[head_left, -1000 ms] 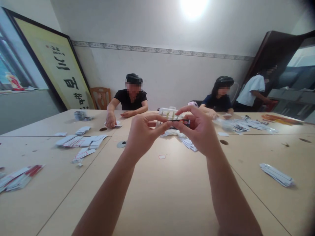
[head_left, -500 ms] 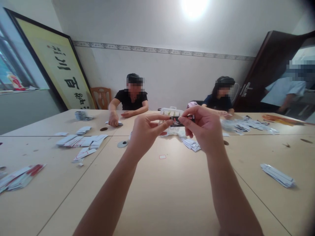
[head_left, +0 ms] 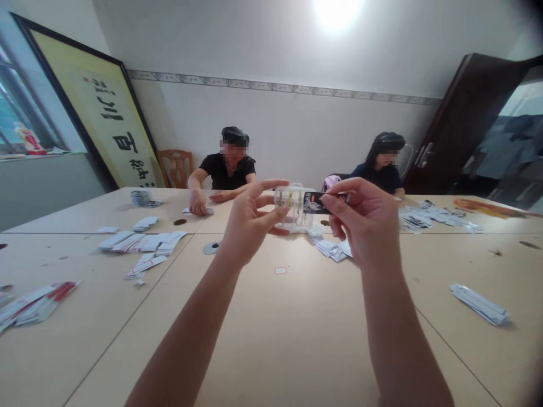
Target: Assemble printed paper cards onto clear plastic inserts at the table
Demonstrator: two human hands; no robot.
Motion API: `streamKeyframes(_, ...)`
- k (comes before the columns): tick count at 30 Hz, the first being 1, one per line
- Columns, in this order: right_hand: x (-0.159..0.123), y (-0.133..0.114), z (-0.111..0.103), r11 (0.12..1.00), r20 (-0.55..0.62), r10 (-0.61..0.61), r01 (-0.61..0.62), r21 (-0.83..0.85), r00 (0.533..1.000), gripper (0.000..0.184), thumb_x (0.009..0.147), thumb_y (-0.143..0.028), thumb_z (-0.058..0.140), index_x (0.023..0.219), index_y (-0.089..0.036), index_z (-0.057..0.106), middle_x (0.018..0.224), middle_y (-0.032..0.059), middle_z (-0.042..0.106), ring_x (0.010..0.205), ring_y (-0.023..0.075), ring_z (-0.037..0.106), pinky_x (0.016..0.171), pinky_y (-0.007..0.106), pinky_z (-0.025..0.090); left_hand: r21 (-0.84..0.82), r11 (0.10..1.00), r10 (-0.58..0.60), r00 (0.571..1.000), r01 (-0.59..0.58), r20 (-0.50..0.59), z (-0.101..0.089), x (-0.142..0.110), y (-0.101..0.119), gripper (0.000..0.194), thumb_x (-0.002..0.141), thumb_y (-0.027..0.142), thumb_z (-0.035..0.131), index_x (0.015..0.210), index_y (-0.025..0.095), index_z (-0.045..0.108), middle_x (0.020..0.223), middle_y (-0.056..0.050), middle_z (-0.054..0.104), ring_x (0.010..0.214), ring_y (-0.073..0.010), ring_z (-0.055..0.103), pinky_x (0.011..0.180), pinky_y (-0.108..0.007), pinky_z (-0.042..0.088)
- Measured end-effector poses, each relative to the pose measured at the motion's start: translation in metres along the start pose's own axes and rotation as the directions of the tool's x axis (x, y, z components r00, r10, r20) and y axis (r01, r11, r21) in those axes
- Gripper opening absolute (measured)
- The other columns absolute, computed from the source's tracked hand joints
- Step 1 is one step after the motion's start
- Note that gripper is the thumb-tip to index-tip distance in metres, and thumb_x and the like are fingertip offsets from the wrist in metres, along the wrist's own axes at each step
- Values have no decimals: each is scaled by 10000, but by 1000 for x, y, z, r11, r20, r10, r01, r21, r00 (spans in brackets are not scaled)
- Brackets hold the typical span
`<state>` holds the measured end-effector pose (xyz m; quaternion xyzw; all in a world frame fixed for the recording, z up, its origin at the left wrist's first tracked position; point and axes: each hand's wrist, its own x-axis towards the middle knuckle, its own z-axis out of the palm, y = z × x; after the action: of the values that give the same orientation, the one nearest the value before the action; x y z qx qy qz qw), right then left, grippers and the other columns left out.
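Observation:
Pinched between the thumb and fingers of my right hand (head_left: 362, 217) is a small black printed card (head_left: 316, 202), held sideways above the table. My left hand (head_left: 252, 220) is open, with its fingers spread and nothing clearly in it. Just behind my left fingertips is a clear plastic case (head_left: 309, 217) with several hook-shaped pieces inside, greenish at the top. The card overlaps the case's right side in view. Whether my left fingers touch the case I cannot tell.
White paper slips (head_left: 144, 243) lie at left, with more slips (head_left: 333, 249) beyond my right wrist. A bundle of strips (head_left: 479, 304) lies at right. Across the table sit one person (head_left: 229, 169) and another person (head_left: 375, 172). A grey round cap (head_left: 210, 247) lies near my left wrist.
My left hand has let go of the black card and opened. My right hand has moved slightly right with the card, so more of the clear case shows. The person in the doorway has gone from view.

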<state>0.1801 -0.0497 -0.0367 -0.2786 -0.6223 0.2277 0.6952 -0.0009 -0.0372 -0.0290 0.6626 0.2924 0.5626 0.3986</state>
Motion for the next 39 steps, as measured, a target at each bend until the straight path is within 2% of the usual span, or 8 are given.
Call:
streamKeyframes(3, 0, 1, 3, 1000, 51, 24, -25, 18, 998, 197, 792, -360, 753, 842, -208, 638, 547, -64, 552, 336, 55, 455, 283, 182, 312, -42, 999, -17, 999, 18, 28, 1, -1, 2, 430, 754, 284, 738, 1155, 196, 611, 999, -66, 716, 777, -199, 725, 510, -220, 616)
streamKeyframes(9, -2, -5, 8, 1000, 65, 15, -16, 9, 998, 132, 790, -303, 752, 814, -198, 676, 514, -64, 548, 331, 57, 463, 286, 181, 314, -63, 997, -34, 992, 42, 118, 4, -3, 4, 393, 793, 256, 694, 1167, 224, 577, 1000, -54, 711, 806, -204, 730, 549, -232, 627)
streamKeyframes(18, -4, -10, 8, 993, -46, -60, 55, -104, 997, 93, 764, -281, 770, 731, -212, 718, 480, -59, 510, 382, 56, 403, 332, 188, 329, -74, 996, -34, 981, 49, 194, 3, -9, 11, 451, 770, 276, 751, 1178, 247, 560, 948, -43, 704, 856, -239, 731, 643, -297, 652)
streamKeyframes(22, -7, -13, 9, 991, -92, -78, 67, -118, 993, 69, 759, -268, 767, 734, -217, 728, 490, -63, 503, 408, 59, 398, 381, 197, 402, -153, 986, -32, 971, 70, 238, 3, -10, 13, 346, 866, 320, 640, 1198, 241, 583, 867, -26, 695, 827, -214, 732, 698, -333, 658)
streamKeyframes(25, -9, -16, 9, 991, -107, -70, 57, -123, 992, 61, 759, -259, 761, 745, -206, 732, 544, -47, 553, 457, 69, 455, 419, 201, 436, -241, 966, -22, 964, 88, 264, 4, -9, 13, 277, 927, 339, 547, 1172, 216, 590, 870, -23, 690, 809, -208, 738, 682, -339, 657)
streamKeyframes(28, -10, -19, 10, 992, -99, -55, 43, -120, 994, 51, 763, -243, 754, 747, -199, 734, 611, -27, 597, 518, 80, 507, 443, 201, 443, -300, 950, -1, 959, 89, 283, 4, -8, 12, 241, 941, 346, 541, 1134, 212, 593, 828, -3, 672, 782, -202, 740, 659, -337, 658)
streamKeyframes(35, -13, -23, 12, 996, -78, 3, -9, -87, 997, 43, 777, -240, 742, 765, -199, 733, 683, -5, 643, 581, 106, 574, 481, 223, 474, -302, 948, -12, 959, 101, 284, 4, -8, 10, 228, 936, 379, 552, 1075, 203, 593, 816, -9, 681, 778, -234, 745, 586, -331, 654)
streamKeyframes(39, -12, -20, 11, 989, -93, -40, 27, -143, 995, 52, 774, -250, 744, 758, -200, 736, 658, -9, 624, 578, 109, 571, 470, 221, 462, -296, 950, -15, 960, 102, 280, 6, -8, 11, 218, 930, 382, 560, 1043, 196, 582, 891, -28, 703, 776, -238, 745, 564, -329, 651)
